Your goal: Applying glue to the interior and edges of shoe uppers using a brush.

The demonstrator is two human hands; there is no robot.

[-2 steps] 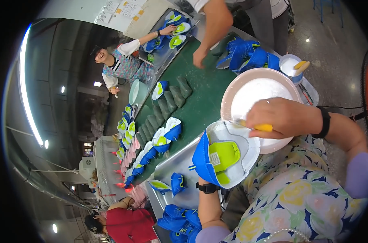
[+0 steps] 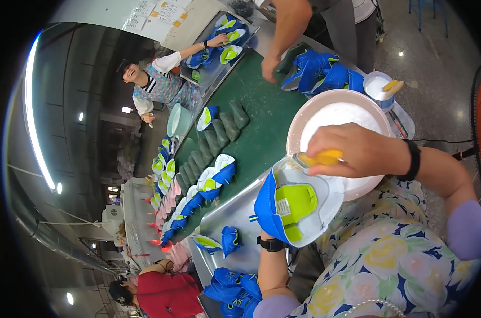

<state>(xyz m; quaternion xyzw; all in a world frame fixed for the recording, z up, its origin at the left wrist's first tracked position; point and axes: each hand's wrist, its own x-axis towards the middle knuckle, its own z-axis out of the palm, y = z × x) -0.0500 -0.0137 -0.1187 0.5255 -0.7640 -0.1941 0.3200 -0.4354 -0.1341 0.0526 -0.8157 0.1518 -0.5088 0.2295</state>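
My left hand (image 2: 265, 235) holds up a blue shoe upper (image 2: 264, 212) from beneath; its fingers are hidden behind the upper. The upper's white edge and lime-green lining (image 2: 296, 203) face up. Closed round a brush with a yellow handle (image 2: 325, 157) is my right hand (image 2: 351, 148). The brush's bristles touch the white edge at the upper's far left corner. Just beyond, partly behind my right hand, stands a pale pink basin (image 2: 298, 124) of white liquid.
A green conveyor belt (image 2: 261, 143) carries grey foot-shaped forms (image 2: 219, 132) and rows of blue uppers (image 2: 208, 183). Uppers lie in a metal tray (image 2: 214, 225) and piled beside the basin (image 2: 314, 69). A white-filled can (image 2: 377, 87) holds another brush. Co-workers stand across and along the belt.
My right hand and the brush have moved left along the upper's edge to its far left corner. A co-worker's hand at the belt has shifted right, toward the piled uppers.
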